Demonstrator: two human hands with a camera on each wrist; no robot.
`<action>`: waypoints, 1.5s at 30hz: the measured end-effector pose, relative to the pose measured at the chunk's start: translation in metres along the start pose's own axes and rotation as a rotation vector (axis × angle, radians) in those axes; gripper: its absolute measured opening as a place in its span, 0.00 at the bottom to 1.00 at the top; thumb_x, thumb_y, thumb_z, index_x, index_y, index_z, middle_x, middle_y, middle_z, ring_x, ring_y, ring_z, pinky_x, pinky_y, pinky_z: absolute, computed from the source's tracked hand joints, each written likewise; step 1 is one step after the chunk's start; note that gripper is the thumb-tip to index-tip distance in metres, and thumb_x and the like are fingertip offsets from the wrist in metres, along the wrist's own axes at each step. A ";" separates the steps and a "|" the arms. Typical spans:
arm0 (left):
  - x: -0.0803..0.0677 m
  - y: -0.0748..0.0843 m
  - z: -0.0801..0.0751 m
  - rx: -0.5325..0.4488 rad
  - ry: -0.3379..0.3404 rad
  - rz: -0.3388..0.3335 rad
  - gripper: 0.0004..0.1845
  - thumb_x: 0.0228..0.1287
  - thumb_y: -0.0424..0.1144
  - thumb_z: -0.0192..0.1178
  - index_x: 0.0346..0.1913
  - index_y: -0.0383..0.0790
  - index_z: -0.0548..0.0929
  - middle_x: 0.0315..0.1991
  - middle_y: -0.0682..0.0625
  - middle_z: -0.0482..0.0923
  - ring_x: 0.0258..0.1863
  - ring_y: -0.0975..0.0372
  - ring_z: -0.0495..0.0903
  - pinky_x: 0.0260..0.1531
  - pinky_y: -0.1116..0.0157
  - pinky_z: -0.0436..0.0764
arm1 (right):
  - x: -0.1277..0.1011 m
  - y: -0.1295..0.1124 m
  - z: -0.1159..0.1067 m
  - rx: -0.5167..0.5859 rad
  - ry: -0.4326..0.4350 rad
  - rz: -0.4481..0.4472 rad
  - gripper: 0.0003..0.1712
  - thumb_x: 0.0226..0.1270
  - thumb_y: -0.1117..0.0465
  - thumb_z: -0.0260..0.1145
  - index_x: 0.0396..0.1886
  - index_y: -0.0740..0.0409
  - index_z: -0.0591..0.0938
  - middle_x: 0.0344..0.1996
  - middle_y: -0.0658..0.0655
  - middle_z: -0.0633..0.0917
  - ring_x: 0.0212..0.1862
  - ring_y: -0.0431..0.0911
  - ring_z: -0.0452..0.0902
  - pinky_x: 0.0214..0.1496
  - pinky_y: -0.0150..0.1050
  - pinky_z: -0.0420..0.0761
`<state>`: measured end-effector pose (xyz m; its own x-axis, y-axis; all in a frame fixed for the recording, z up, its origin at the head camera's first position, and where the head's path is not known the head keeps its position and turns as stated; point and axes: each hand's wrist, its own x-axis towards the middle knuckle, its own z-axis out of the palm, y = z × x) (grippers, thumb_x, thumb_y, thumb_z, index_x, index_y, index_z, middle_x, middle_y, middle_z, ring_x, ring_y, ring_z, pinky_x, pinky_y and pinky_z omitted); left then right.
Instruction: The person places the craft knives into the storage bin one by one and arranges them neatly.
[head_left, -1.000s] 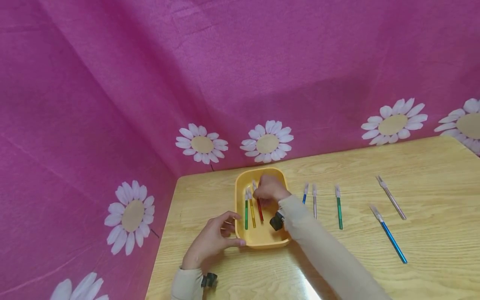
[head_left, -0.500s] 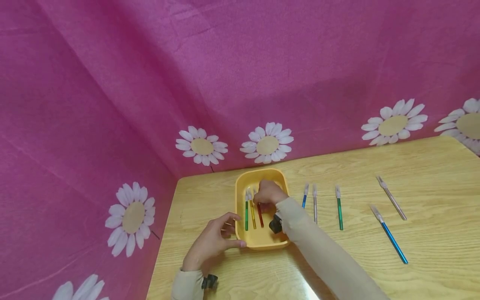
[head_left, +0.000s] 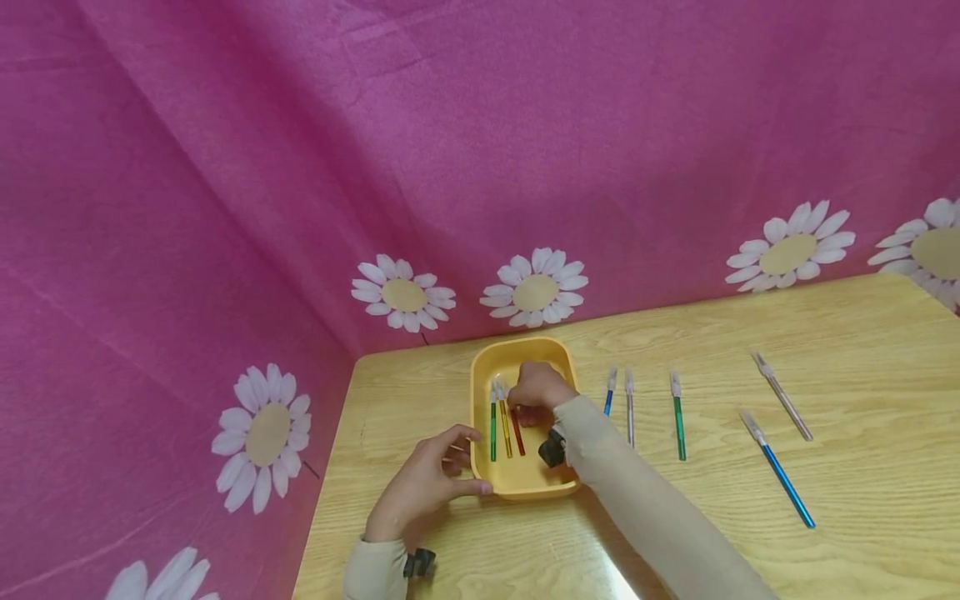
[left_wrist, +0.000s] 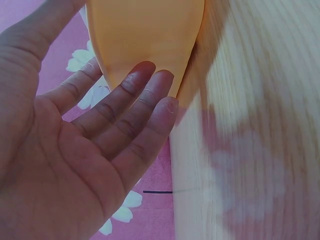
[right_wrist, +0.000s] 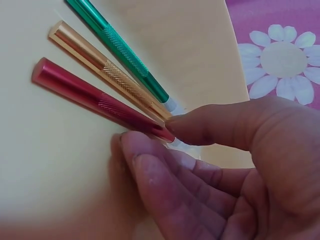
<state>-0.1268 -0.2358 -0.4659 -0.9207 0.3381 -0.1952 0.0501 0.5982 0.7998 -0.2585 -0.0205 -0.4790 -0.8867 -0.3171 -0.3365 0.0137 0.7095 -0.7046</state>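
Pinching the capped end of a red knife (right_wrist: 95, 97), the right hand (head_left: 538, 389) is reaching into the yellow tray (head_left: 525, 487), thumb and forefinger closed on the tool while the other fingers are curling loosely beneath it. The red knife is lying on the tray floor just beside a gold knife (right_wrist: 105, 70), which is lying next to a green knife (right_wrist: 120, 50); the three are sitting side by side in the tray's left half. The left hand (head_left: 423, 483) is resting at the tray's near left corner, fingers fairly straight and relaxed, their tips touching the tray's outer wall (left_wrist: 145, 35) without closing round it. The tray is sitting on the wooden desk (head_left: 862, 467) near its left rear corner. To the right of the tray, more knives are lying apart on the desk: a short blue one (head_left: 610, 392), a pale one (head_left: 630, 408), a green one (head_left: 678, 417), a long blue one (head_left: 780, 471) and a pinkish one (head_left: 783, 408). Pink cloth with daisies (head_left: 535, 287) is hanging behind and to the left.
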 end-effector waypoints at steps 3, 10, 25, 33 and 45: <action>0.000 -0.001 0.000 0.001 -0.001 0.002 0.30 0.58 0.46 0.79 0.62 0.47 0.79 0.50 0.51 0.88 0.47 0.61 0.87 0.54 0.52 0.86 | -0.001 0.001 0.000 0.044 -0.010 0.002 0.11 0.55 0.67 0.69 0.15 0.63 0.85 0.10 0.53 0.83 0.13 0.41 0.78 0.18 0.32 0.75; -0.001 -0.002 0.001 -0.002 0.000 0.003 0.30 0.58 0.46 0.79 0.62 0.47 0.79 0.50 0.50 0.88 0.47 0.61 0.86 0.54 0.51 0.86 | -0.008 -0.002 -0.005 0.024 0.015 -0.024 0.14 0.57 0.65 0.68 0.13 0.61 0.84 0.10 0.53 0.84 0.13 0.41 0.79 0.19 0.32 0.76; -0.003 0.000 0.003 0.018 0.019 -0.033 0.29 0.58 0.47 0.78 0.61 0.49 0.80 0.50 0.52 0.87 0.47 0.59 0.85 0.55 0.52 0.85 | -0.046 -0.016 -0.049 0.159 0.056 -0.140 0.09 0.67 0.62 0.70 0.30 0.63 0.85 0.23 0.57 0.86 0.24 0.46 0.88 0.32 0.43 0.90; -0.005 -0.001 0.005 -0.003 0.026 -0.035 0.31 0.56 0.47 0.79 0.61 0.48 0.80 0.51 0.51 0.87 0.48 0.59 0.85 0.56 0.50 0.85 | -0.066 0.003 -0.080 0.146 0.089 -0.159 0.10 0.70 0.61 0.68 0.34 0.65 0.84 0.30 0.60 0.88 0.27 0.48 0.89 0.31 0.38 0.88; -0.002 -0.001 0.004 0.031 0.030 -0.024 0.31 0.56 0.48 0.80 0.62 0.50 0.80 0.52 0.53 0.86 0.49 0.58 0.85 0.56 0.52 0.84 | -0.092 0.053 -0.132 0.040 0.206 -0.121 0.12 0.68 0.59 0.68 0.36 0.66 0.84 0.28 0.60 0.88 0.26 0.43 0.87 0.30 0.38 0.87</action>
<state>-0.1232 -0.2341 -0.4691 -0.9329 0.3014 -0.1969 0.0389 0.6282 0.7771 -0.2371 0.1289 -0.4026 -0.9585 -0.2601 -0.1164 -0.0836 0.6470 -0.7579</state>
